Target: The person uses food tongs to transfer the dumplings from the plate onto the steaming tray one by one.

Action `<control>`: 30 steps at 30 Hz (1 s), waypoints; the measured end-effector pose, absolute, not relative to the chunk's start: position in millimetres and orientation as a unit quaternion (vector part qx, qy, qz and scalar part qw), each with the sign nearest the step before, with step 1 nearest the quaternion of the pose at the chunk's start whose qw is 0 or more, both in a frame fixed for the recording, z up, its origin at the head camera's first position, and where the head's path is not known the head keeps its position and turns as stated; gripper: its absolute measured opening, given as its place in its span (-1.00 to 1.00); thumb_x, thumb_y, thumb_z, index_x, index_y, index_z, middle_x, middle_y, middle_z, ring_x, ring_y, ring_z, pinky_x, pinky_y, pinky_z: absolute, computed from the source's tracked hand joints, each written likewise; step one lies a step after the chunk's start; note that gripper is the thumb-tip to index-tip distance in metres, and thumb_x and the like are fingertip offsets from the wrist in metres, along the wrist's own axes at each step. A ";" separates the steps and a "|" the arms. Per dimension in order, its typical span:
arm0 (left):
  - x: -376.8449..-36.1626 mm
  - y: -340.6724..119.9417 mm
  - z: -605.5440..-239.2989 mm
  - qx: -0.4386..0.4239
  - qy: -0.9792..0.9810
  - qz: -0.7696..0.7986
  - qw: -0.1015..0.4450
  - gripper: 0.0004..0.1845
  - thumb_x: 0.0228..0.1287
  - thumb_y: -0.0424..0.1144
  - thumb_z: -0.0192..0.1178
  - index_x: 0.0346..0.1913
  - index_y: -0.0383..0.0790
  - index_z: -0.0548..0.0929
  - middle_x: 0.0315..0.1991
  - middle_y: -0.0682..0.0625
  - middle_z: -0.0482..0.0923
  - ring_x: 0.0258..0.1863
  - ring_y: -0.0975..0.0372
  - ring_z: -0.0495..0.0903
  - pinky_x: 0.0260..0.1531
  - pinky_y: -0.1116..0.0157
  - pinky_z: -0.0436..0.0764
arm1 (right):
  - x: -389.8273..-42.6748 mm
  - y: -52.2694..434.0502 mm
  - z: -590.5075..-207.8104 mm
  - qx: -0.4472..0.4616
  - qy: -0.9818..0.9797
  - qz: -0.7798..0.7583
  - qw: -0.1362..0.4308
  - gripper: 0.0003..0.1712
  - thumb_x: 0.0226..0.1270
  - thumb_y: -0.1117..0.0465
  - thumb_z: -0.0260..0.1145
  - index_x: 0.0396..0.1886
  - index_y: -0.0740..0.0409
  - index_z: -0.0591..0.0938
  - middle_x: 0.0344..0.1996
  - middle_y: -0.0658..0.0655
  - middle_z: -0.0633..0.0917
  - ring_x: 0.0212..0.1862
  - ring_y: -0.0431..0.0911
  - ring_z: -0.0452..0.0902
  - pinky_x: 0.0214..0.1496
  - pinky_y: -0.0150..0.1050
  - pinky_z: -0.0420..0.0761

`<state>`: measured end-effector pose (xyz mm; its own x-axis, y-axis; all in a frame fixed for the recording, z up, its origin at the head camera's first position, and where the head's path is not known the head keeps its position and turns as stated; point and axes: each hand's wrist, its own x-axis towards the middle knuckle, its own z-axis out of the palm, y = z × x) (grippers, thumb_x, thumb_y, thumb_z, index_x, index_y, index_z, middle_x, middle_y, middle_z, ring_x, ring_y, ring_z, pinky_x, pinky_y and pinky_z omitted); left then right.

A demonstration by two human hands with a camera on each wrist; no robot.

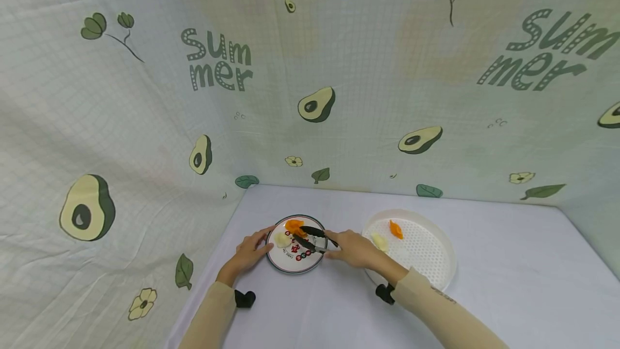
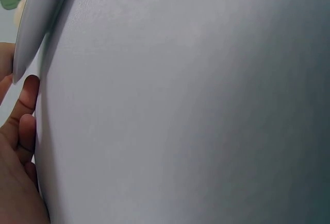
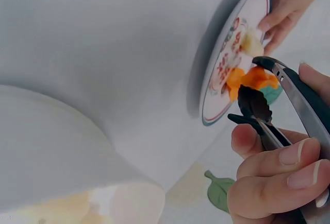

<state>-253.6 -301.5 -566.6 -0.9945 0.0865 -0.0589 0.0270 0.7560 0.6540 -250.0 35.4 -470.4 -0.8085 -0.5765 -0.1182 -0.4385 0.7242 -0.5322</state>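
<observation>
— From the head view, what's in hand?

— The right hand (image 1: 356, 249) holds black tongs (image 1: 310, 238), fingers curled round the handles. Their long axis runs from the hand leftward and slightly away over the plate (image 1: 296, 263), tips beside the orange piece (image 1: 294, 226) at the plate's far rim. A pale piece (image 1: 282, 239) lies on the plate's left part. The left hand (image 1: 249, 252) rests against the plate's left edge, fingers fairly straight and together.

— Anything right of the plate?

— A white perforated tray (image 1: 426, 252), just beyond the right hand, with another orange piece (image 1: 395, 229) and a pale piece (image 1: 379, 241) in it. The bench (image 1: 508, 273) lies bare right of the tray and nearer than the plate; the plate sits close to the bench's left edge, by the avocado-print cloth (image 1: 145, 123).

— The left wrist view?

— Mostly bench (image 2: 196, 110). The plate's rim (image 2: 31, 23) shows at the top left, fingers (image 2: 23, 110) right by it. No tongs there.

— And the right wrist?

— Here the tongs (image 3: 268, 105) show their tips parted, with the orange piece (image 3: 250, 80) just past them. Fingers (image 3: 278, 172) are wrapped round both arms. The left hand's fingers (image 3: 283, 13) touch the plate's (image 3: 216, 80) far rim.
</observation>
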 end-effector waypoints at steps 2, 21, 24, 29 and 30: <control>-253.8 -301.2 -567.1 0.029 0.936 0.347 0.043 -0.43 0.43 -0.02 0.20 0.45 0.15 0.40 0.06 0.06 0.48 -0.02 0.11 0.32 0.11 -0.17 0.16 | -248.9 38.9 -467.2 -0.279 0.917 -0.249 0.136 -0.26 0.36 -0.06 0.36 0.41 0.21 0.44 0.16 0.35 0.61 -0.03 0.04 0.57 -0.06 0.04 0.58; -253.6 -301.3 -565.1 0.027 0.936 0.349 0.042 -0.42 0.43 -0.01 0.19 0.46 0.12 0.39 0.22 -0.08 0.48 0.09 0.00 0.33 0.15 -0.23 0.11 | -229.8 75.8 -443.6 -0.303 0.910 -0.257 0.117 -0.25 0.36 -0.06 0.35 0.42 0.23 0.43 0.16 0.30 0.62 -0.02 -0.01 0.59 -0.02 0.01 0.58; -253.8 -301.4 -566.1 0.025 0.937 0.345 0.041 -0.42 0.43 -0.02 0.19 0.46 0.12 0.39 0.20 -0.08 0.48 0.09 -0.01 0.33 0.16 -0.24 0.11 | -226.0 84.6 -440.1 -0.309 0.907 -0.264 0.114 -0.24 0.37 -0.08 0.34 0.42 0.25 0.43 0.15 0.31 0.62 -0.04 -0.02 0.59 -0.03 0.01 0.58; -253.2 -300.2 -566.4 0.027 0.937 0.346 0.041 -0.43 0.43 -0.03 0.20 0.46 0.10 0.40 0.15 -0.06 0.49 0.06 0.00 0.33 0.14 -0.23 0.12 | -219.7 102.8 -434.0 -0.320 0.902 -0.268 0.108 -0.21 0.39 -0.13 0.30 0.43 0.25 0.41 -0.27 0.10 0.69 -0.36 -0.21 0.43 -0.31 -0.22 0.49; -253.0 -300.1 -566.3 0.027 0.937 0.345 0.040 -0.43 0.43 -0.03 0.20 0.46 0.10 0.40 0.14 -0.06 0.49 0.05 0.01 0.33 0.13 -0.23 0.12 | -218.1 106.8 -432.6 -0.321 0.901 -0.270 0.108 -0.20 0.39 -0.15 0.29 0.44 0.24 0.40 -0.40 0.02 0.62 -0.43 -0.23 0.37 -0.38 -0.26 0.43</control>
